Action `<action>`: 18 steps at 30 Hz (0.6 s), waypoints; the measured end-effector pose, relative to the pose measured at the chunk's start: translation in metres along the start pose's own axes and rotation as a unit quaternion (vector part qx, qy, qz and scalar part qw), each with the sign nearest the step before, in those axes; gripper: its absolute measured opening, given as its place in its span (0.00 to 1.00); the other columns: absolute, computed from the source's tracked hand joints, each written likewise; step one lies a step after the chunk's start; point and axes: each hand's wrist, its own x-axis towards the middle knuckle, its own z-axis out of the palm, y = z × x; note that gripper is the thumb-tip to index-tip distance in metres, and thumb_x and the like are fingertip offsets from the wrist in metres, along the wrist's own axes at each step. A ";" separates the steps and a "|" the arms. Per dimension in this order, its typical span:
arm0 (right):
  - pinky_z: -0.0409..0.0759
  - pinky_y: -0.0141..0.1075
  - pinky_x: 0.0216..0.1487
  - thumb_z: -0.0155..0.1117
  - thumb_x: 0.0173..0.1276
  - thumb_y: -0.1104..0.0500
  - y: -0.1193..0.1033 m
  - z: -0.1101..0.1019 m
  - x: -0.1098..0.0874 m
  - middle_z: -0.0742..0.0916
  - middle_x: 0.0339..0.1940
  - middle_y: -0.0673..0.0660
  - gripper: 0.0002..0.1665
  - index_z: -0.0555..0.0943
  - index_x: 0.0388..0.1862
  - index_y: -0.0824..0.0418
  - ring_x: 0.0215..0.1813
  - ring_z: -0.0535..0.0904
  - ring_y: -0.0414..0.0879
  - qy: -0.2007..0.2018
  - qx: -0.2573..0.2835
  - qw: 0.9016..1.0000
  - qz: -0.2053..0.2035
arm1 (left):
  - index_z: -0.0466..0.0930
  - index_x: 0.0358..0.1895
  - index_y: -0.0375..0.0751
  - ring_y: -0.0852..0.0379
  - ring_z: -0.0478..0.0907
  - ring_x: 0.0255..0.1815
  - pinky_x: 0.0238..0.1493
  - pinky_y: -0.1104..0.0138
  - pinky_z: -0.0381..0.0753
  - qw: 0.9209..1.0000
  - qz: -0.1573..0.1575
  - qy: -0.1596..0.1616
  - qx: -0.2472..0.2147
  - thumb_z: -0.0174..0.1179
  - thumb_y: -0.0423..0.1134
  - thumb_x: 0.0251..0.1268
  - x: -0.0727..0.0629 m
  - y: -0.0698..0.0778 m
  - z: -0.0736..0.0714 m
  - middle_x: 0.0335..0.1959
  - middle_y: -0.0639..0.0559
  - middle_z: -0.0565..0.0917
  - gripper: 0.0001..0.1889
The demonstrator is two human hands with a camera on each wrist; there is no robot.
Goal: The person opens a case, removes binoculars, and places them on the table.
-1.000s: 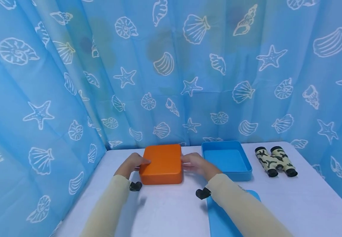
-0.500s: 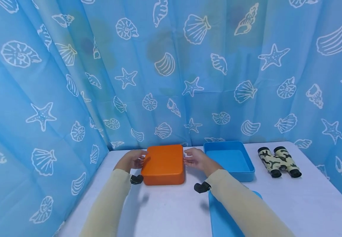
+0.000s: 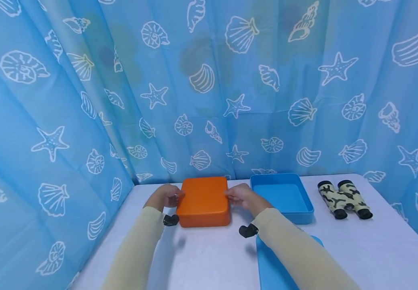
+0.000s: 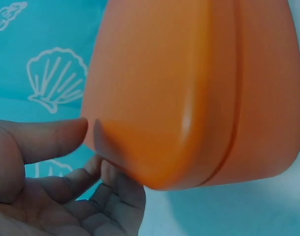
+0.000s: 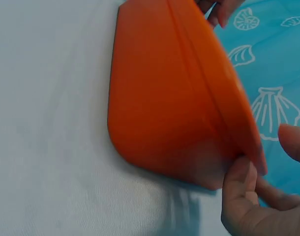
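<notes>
An orange lidded box (image 3: pixel 203 197) stands on the white-covered table against the curtain, its lid on. At its left edge my left hand (image 3: pixel 165 195) has the thumb by the lid's top, with curled fingers touching the side below in the left wrist view. On the opposite edge my right hand (image 3: pixel 243 196) grips the lid's rim with bent fingertips. Its thumb (image 5: pixel 293 142) stands apart from the box in the right wrist view. The underside of the box is hidden.
Right of the box is an open blue box (image 3: pixel 283 197) with nothing visible inside. Camouflage-patterned binoculars (image 3: pixel 344 199) lie farther right. A flat blue panel (image 3: pixel 272 266) lies partly under my right forearm. The shell-print curtain (image 3: pixel 209 100) closes off the back and left.
Both hands had loosened from the orange box's sides half a second ago, and their fingers have now closed in on its edges again. The box stays in place; the view shifts slightly.
</notes>
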 end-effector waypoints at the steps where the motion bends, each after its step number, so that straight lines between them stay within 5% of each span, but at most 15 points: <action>1: 0.79 0.42 0.55 0.66 0.64 0.67 0.000 0.000 0.000 0.82 0.46 0.62 0.22 0.75 0.56 0.73 0.44 0.79 0.52 0.002 -0.011 1.000 -0.002 | 0.69 0.60 0.28 0.43 0.78 0.45 0.51 0.57 0.81 1.000 0.002 0.000 0.005 0.63 0.30 0.63 0.001 -0.001 0.000 0.50 0.36 0.77 0.23; 10: 0.79 0.41 0.54 0.73 0.59 0.64 0.002 0.001 0.002 0.81 0.50 0.59 0.28 0.76 0.59 0.67 0.50 0.77 0.54 0.042 -0.145 0.988 -0.023 | 0.73 0.55 0.27 0.44 0.77 0.42 0.49 0.59 0.82 1.000 0.003 -0.001 0.021 0.61 0.29 0.63 0.003 -0.005 0.002 0.46 0.38 0.78 0.18; 18: 0.79 0.42 0.55 0.70 0.62 0.65 0.004 0.000 0.007 0.82 0.52 0.60 0.28 0.75 0.60 0.69 0.49 0.78 0.54 0.023 -0.153 0.988 -0.026 | 0.74 0.54 0.26 0.42 0.76 0.46 0.51 0.55 0.81 1.000 -0.002 0.002 0.005 0.60 0.26 0.63 0.005 -0.006 0.002 0.48 0.37 0.77 0.16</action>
